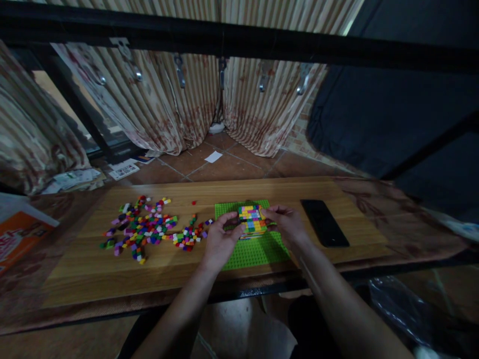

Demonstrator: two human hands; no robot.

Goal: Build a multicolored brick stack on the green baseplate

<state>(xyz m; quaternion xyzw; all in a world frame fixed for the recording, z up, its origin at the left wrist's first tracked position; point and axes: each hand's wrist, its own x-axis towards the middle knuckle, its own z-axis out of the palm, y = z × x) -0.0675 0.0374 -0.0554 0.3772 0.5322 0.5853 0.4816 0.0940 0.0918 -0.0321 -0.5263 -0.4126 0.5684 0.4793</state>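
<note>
A small block of multicoloured toy bricks (253, 219), mostly yellow on top with blue, orange and purple pieces, sits over the green baseplate (258, 254). I cannot tell whether its underside is pressed onto the plate. My left hand (221, 240) grips the block's left side, thumb near the front and fingers behind. On the opposite side, my right hand (286, 223) has its thumb and fingers closed on the block's right edge. Part of each hand's fingertips is hidden behind the bricks.
Loose bricks (149, 227) lie scattered over the left of the wooden board (168, 279). One red brick (193, 203) lies apart, toward the back. A black phone-like slab (325, 223) rests at the right. An orange and white package (22, 234) stands at far left.
</note>
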